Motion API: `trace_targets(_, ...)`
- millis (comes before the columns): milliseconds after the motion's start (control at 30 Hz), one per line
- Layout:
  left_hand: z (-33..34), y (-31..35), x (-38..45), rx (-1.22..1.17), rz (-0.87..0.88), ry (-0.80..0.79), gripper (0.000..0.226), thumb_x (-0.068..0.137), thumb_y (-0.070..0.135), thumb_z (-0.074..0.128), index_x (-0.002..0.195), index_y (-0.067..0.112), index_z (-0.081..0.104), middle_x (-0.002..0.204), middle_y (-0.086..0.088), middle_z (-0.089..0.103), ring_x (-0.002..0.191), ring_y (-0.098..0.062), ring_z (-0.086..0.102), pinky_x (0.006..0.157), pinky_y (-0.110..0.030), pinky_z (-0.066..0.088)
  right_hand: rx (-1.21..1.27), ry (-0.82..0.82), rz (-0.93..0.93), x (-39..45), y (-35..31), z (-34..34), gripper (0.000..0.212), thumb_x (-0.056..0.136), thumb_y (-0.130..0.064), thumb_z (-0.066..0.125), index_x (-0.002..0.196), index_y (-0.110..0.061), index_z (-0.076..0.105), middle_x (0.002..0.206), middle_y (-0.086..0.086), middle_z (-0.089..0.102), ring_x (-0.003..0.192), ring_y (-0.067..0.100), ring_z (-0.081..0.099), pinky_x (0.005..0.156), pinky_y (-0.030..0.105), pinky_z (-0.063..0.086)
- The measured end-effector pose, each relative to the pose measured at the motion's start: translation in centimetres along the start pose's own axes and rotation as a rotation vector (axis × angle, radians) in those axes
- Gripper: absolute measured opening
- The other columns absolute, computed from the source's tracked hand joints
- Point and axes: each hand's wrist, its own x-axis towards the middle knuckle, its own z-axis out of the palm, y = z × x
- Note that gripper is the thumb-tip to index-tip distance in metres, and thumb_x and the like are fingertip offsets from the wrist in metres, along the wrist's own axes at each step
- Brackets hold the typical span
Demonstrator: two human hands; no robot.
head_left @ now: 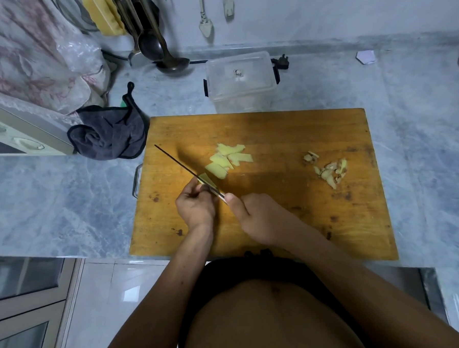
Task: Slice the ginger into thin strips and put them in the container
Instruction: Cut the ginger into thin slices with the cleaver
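Observation:
A wooden cutting board (292, 218) lies on the marble counter. Several pale yellow ginger slices (229, 159) lie spread near its middle. My left hand (195, 206) pinches a small ginger piece (207, 181) against the board. My right hand (254, 215) grips the handle of a knife (185, 169), whose thin blade runs up and left across that piece. A clear plastic container (241, 82) with its lid on stands just behind the board.
A heap of ginger peelings (328, 170) lies on the board's right side. A dark cloth (109, 133) sits left of the board, beside a small oven (18, 131). Ladles (160, 49) hang at the back wall. A scrap of paper (366, 57) lies far right.

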Motion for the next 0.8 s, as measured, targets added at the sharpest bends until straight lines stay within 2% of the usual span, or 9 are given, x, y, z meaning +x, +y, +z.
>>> trace_targets(100,-0.1,-0.1,-0.1,-0.007,0.013,0.012,0.028,0.089,-0.011,0.05,0.109,-0.008,0.07,0.107,-0.022,0.072,0.078,-0.014,0.063,0.071,-0.008,0.046,-0.016,0.004,-0.045,1.1,-0.5,0.5,0.067,0.107,-0.045,0.025,0.072,0.001,0.058,0.057,0.005,0.049,0.051,0.014,0.046,0.048,0.019,0.03)
trace_targets(200,-0.2,-0.2,-0.1,-0.007,0.031,0.013,0.022,0.089,-0.012,0.05,0.101,-0.016,0.067,0.102,-0.025,0.068,0.065,-0.003,0.051,0.067,-0.006,0.04,-0.041,0.025,-0.067,1.7,-0.5,1.0,0.07,0.106,-0.047,0.023,0.078,0.004,0.062,0.066,0.012,0.058,0.068,0.024,0.056,0.063,0.03,0.036)
trace_targets(267,-0.2,-0.3,-0.2,0.005,0.056,0.008,0.023,0.089,-0.011,0.051,0.101,-0.01,0.07,0.096,-0.02,0.073,0.07,-0.005,0.053,0.071,-0.01,0.044,-0.061,0.025,-0.058,1.5,-0.2,1.1,0.068,0.106,-0.048,0.023,0.081,0.002,0.063,0.072,0.012,0.059,0.077,0.028,0.056,0.068,0.03,0.036)
trace_targets(333,-0.2,-0.4,-0.1,0.039,0.074,0.01,0.026,0.09,-0.009,0.051,0.105,-0.006,0.072,0.102,-0.016,0.074,0.077,-0.014,0.062,0.075,-0.013,0.047,-0.064,0.004,-0.03,0.9,0.2,0.6,0.067,0.105,-0.05,0.023,0.08,-0.001,0.061,0.069,0.007,0.056,0.067,0.021,0.054,0.061,0.029,0.035)
trace_targets(367,-0.2,-0.3,-0.2,0.056,0.074,0.008,0.027,0.092,-0.009,0.051,0.108,-0.006,0.071,0.105,-0.017,0.073,0.079,-0.016,0.064,0.071,-0.01,0.047,-0.054,-0.008,-0.007,0.4,0.3,0.2,0.065,0.105,-0.05,0.024,0.079,-0.003,0.06,0.066,0.005,0.054,0.062,0.018,0.052,0.058,0.028,0.035)
trace_targets(467,0.0,-0.3,0.1,0.062,0.062,0.001,0.029,0.095,-0.007,0.051,0.118,-0.004,0.068,0.111,-0.014,0.072,0.073,-0.004,0.061,0.055,-0.004,0.045,-0.007,-0.048,0.034,-0.5,0.7,-0.8,0.058,0.105,-0.05,0.026,0.075,-0.011,0.056,0.061,0.001,0.048,0.054,0.013,0.046,0.058,0.027,0.038)
trace_targets(567,0.0,-0.4,0.0,0.073,0.06,0.01,0.029,0.095,-0.006,0.052,0.12,-0.002,0.068,0.109,-0.01,0.071,0.07,-0.001,0.06,0.053,-0.004,0.044,0.012,-0.048,0.018,0.0,0.8,-0.4,0.06,0.105,-0.049,0.026,0.071,-0.01,0.055,0.057,0.001,0.045,0.05,0.013,0.043,0.054,0.027,0.035)
trace_targets(733,-0.2,-0.7,0.0,0.112,0.108,0.022,0.03,0.094,-0.006,0.052,0.116,0.0,0.07,0.106,-0.009,0.073,0.074,0.002,0.06,0.06,-0.002,0.044,-0.004,-0.038,-0.015,1.2,0.2,-0.2,0.06,0.107,-0.045,0.026,0.063,-0.01,0.048,0.054,0.0,0.044,0.044,0.009,0.04,0.047,0.02,0.029)
trace_targets(800,-0.2,-0.6,0.0,0.125,0.124,0.022,0.031,0.092,-0.007,0.051,0.116,-0.001,0.07,0.105,-0.009,0.073,0.079,-0.005,0.063,0.068,-0.002,0.046,-0.047,-0.018,-0.044,1.3,0.0,0.0,0.062,0.107,-0.044,0.025,0.062,-0.009,0.048,0.054,0.002,0.046,0.048,0.011,0.043,0.05,0.025,0.028)
